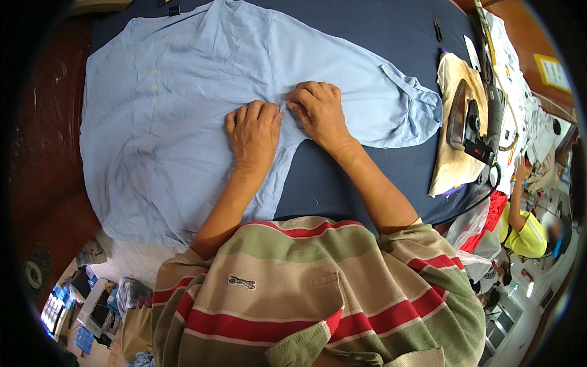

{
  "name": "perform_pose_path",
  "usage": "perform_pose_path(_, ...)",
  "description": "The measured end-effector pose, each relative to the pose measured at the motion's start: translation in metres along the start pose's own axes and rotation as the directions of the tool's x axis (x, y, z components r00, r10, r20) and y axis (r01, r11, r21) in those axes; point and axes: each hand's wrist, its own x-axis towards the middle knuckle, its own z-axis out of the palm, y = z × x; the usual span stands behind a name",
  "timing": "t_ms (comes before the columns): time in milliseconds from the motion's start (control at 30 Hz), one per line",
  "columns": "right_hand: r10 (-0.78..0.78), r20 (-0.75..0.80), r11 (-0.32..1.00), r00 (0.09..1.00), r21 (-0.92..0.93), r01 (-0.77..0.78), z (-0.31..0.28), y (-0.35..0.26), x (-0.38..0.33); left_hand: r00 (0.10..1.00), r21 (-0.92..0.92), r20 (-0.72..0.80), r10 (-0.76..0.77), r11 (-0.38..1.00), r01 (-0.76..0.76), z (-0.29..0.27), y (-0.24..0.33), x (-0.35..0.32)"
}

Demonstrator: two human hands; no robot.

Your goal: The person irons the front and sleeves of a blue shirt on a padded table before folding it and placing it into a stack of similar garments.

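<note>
A light blue button-up shirt [189, 116] lies spread on the dark blue padded table, creased over its body, with one sleeve [367, 92] stretched to the right and its cuff rumpled. My left hand [254, 134] rests on the shirt near the underarm, fingers curled down and closed on the fabric. Just right of it, my right hand [321, 113] pinches the cloth by the sleeve seam, thumb against bent fingers. A small gap separates the two hands. The fabric under the fingertips is hidden.
At the right, an iron [465, 119] sits on a cream cloth [449, 165], its cord trailing off the table [324, 177]. A small dark tool [438, 29] lies at the far right. Beyond are piled garments, a plastic bag [471, 235] and another person in yellow [526, 232].
</note>
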Motion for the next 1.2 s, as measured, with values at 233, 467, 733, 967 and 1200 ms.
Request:
perform_pose_path(233,0.01,0.025,0.978,1.0,0.209,-0.015,-0.017,-0.012,-0.01,0.992,-0.569,0.057,-0.117,0.812,0.128,-0.034,0.009,0.002)
perform_pose_path(467,0.142,0.455,0.286,0.879,0.832,-0.476,-0.047,-0.043,-0.022,0.969,-0.96,0.205,-0.135,0.165,0.226,-0.085,0.036,-0.009)
perform_pose_path(733,0.145,0.398,-0.199,0.906,0.908,-0.368,-0.078,-0.056,-0.066,0.926,-0.933,0.36,0.117,0.058,0.355,-0.121,0.08,-0.024)
perform_pose_path(967,0.355,0.072,0.194,0.932,0.97,-0.149,-0.107,-0.061,-0.105,0.909,-0.922,0.382,0.168,0.001,0.387,-0.118,0.144,-0.044)
perform_pose_path(1200,0.304,-0.081,0.33,0.949,0.943,-0.025,-0.161,-0.016,-0.185,0.822,-0.813,0.484,0.298,-0.195,0.549,-0.124,0.273,-0.063)
